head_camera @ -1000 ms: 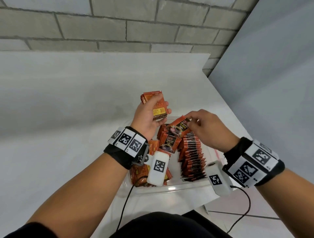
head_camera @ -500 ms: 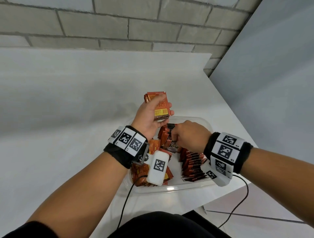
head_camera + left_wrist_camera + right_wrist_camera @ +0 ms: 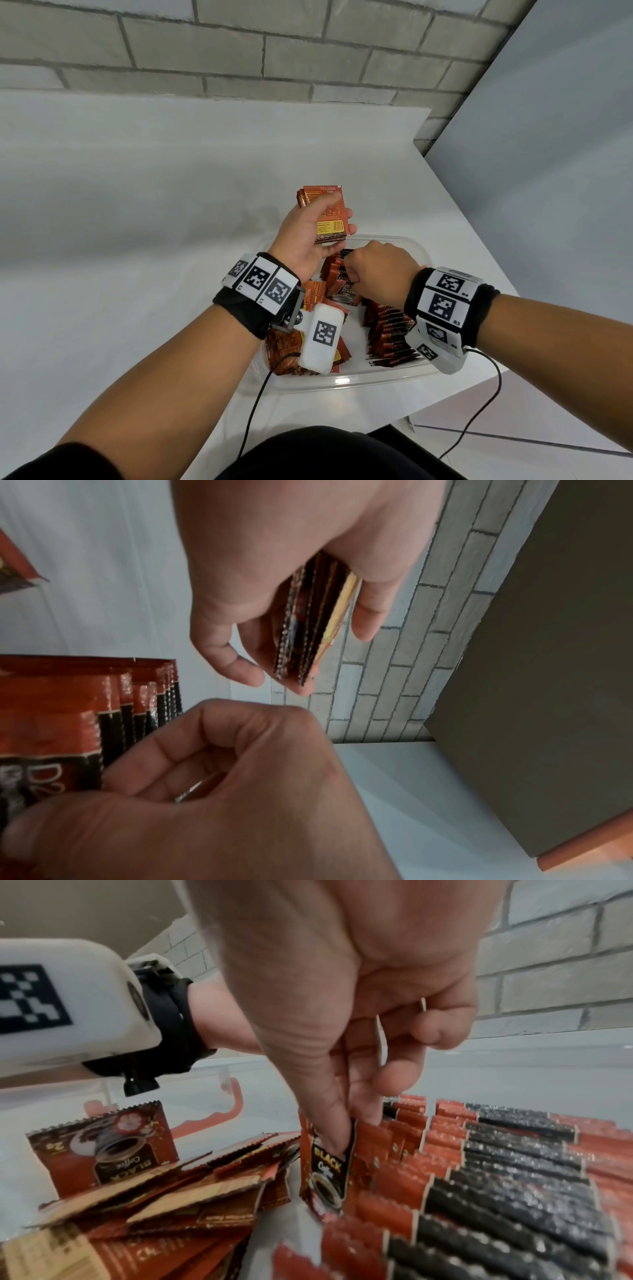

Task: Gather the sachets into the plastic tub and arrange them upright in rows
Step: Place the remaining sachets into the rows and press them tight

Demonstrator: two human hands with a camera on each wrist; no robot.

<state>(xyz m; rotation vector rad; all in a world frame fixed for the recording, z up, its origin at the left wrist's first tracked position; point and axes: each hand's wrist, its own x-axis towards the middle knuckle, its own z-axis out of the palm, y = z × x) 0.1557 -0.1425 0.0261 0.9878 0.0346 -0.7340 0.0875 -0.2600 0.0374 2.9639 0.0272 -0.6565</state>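
A clear plastic tub point(image 3: 346, 380) sits at the table's near right corner. My left hand point(image 3: 308, 233) grips a small stack of red-and-black coffee sachets point(image 3: 325, 214) above the tub's far rim; the stack's edges point(image 3: 308, 631) show in the left wrist view. My right hand point(image 3: 373, 270) reaches down into the tub and pinches one sachet point(image 3: 329, 1172) between thumb and fingers, holding it upright at the left end of a row. Upright rows of sachets point(image 3: 390, 332) fill the tub's right side, also seen as rows point(image 3: 496, 1177). A loose pile of sachets point(image 3: 154, 1204) lies flat on the left.
The white table point(image 3: 137, 240) stretches left and back to a grey brick wall point(image 3: 239, 51). A grey panel point(image 3: 548, 171) stands to the right. The table edge runs just right of the tub, with floor point(image 3: 513, 428) below. Wrist camera cables point(image 3: 253, 411) hang near the tub's front.
My right hand has moved down and left from the tub's far side into the tub, carrying a sachet to the row. The left hand has kept its stack almost still.
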